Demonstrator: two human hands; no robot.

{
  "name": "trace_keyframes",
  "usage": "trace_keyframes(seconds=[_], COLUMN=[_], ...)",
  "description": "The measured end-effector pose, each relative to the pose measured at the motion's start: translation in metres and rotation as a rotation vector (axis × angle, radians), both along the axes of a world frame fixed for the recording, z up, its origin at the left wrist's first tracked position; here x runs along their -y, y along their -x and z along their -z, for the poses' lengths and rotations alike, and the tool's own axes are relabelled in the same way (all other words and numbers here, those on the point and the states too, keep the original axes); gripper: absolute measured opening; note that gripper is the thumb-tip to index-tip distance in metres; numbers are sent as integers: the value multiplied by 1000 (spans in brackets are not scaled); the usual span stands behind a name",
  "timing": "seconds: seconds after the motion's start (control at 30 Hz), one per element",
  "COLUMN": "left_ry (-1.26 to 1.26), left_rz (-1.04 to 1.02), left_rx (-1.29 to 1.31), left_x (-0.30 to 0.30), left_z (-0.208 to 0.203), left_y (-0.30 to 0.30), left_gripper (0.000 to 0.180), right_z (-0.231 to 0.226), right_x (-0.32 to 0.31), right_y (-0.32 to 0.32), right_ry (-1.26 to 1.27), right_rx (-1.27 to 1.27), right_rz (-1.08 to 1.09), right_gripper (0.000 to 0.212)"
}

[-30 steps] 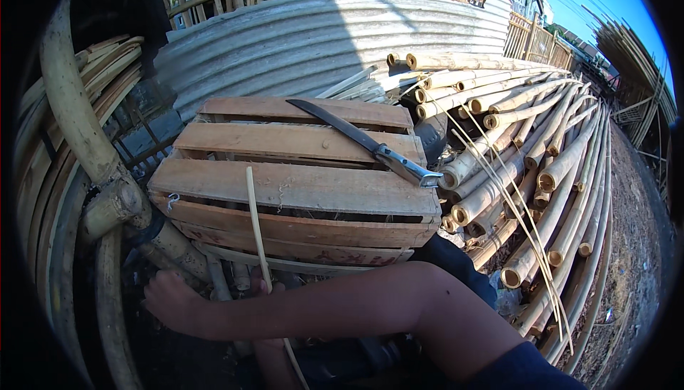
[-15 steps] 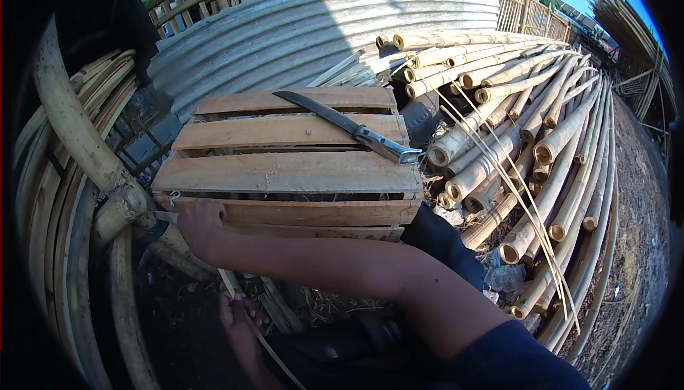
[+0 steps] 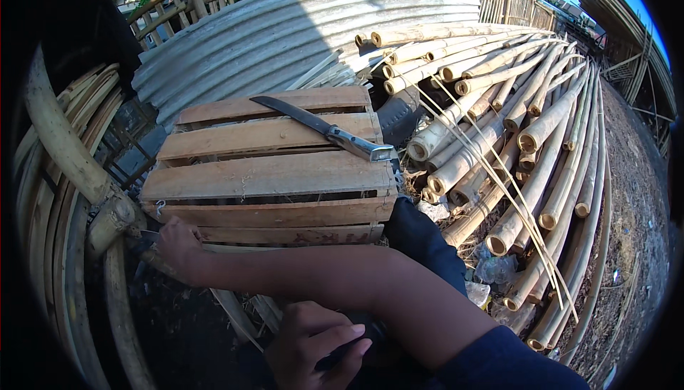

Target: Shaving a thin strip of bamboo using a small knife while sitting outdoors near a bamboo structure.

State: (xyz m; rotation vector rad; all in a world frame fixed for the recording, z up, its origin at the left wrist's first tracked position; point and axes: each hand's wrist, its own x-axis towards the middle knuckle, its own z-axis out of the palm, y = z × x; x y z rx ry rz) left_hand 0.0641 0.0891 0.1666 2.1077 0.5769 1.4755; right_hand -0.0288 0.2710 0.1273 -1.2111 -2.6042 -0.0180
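Note:
My right hand (image 3: 179,249) reaches across to the left, closed around a small knife (image 3: 149,235) whose blade points at a bamboo post joint. The handle is hidden in the fist. Low in the middle is my left hand (image 3: 313,346), its fingers curled and two fingertips slightly apart; I cannot make out what it holds. A thin pale strip (image 3: 242,249) shows behind my right forearm, along the near edge of a slatted wooden crate (image 3: 263,171). On the crate lies a large knife (image 3: 306,121) with a curved dark blade and a metal-ended handle.
Bamboo poles (image 3: 499,141) are stacked at the right, with several thin strips (image 3: 509,190) across them. A thick bamboo post (image 3: 68,141) and split bamboo (image 3: 60,262) stand at the left. Corrugated sheeting (image 3: 285,34) rises behind the crate.
My left hand, which held a bamboo strip at the lower left, has moved right and nearer. My right hand stays by the post joint with the small knife. The view has shifted slightly.

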Motion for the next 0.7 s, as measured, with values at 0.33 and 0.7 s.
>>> trace_keyframes(seconds=[0.33,0.7], left_ry=[637,940], left_rz=[-822,-308], left_rx=[-157,467], left_x=[10,7], left_z=[93,143], left_y=[51,64], left_gripper=[62,35], right_z=[5,-3], right_x=[-7,-7], right_y=[-71,-139], right_ry=[-91,122], right_rx=[-226,-484], right_rz=[47,-141], right_gripper=[16,20])
